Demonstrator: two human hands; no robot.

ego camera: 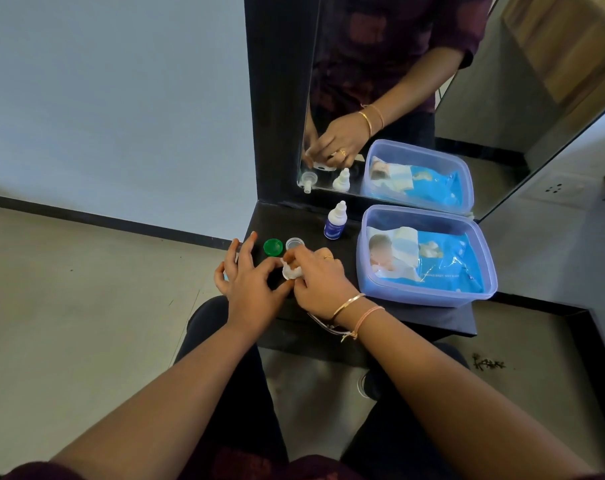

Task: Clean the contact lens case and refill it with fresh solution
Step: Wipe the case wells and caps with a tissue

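On the black shelf [415,317] my right hand [320,278] pinches a crumpled white wipe [290,270] and presses it down onto something under my fingers, most likely the lens case, which is hidden. My left hand [245,282] rests beside it, thumb and forefinger touching the wipe's left side, other fingers spread. A green cap [273,246] and a clear cap [294,243] lie just behind the hands. A small white solution bottle with a blue label [335,221] stands upright further back.
A clear lidded plastic box [429,254] holding a blue wet-wipes pack sits at the shelf's right. A mirror [415,98] rises behind the shelf and reflects the hands, bottle and box. Glasses [323,325] lie under my right wrist near the shelf's front edge.
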